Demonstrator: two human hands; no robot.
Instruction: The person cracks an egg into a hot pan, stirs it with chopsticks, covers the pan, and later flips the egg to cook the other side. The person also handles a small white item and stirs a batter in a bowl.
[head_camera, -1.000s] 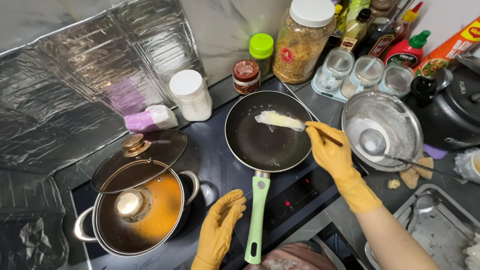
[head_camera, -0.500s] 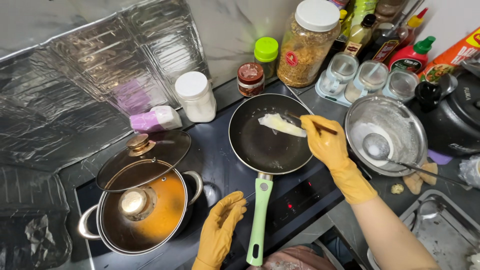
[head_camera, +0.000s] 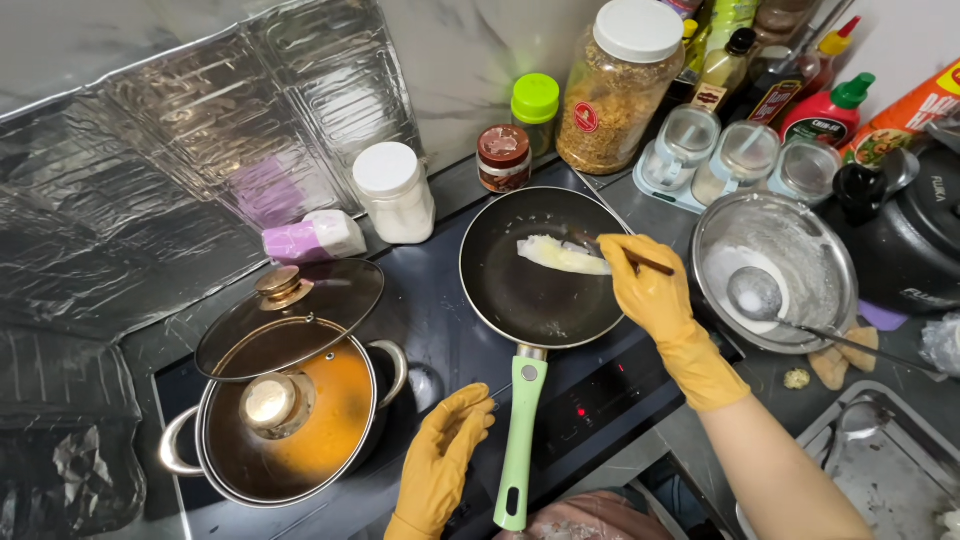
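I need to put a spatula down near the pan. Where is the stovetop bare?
Bare cooktop lies between the pot and the frying pan, ahead of the left hand. Behind the pan, jars crowd; right of it sits the metal bowl.

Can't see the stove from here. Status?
Right hand holds chopsticks on pale food in pan. Left hand open beside green handle. Nothing in the way.

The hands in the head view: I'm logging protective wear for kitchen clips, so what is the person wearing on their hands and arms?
Both the left hand and the right hand wear yellow-orange rubber gloves with slightly wrinkled surfaces. The right glove's cuff ends partway up the forearm, and the arm beyond it is bare, with no sleeve visible. The left glove runs out of frame at the wrist, so its cuff is not shown.
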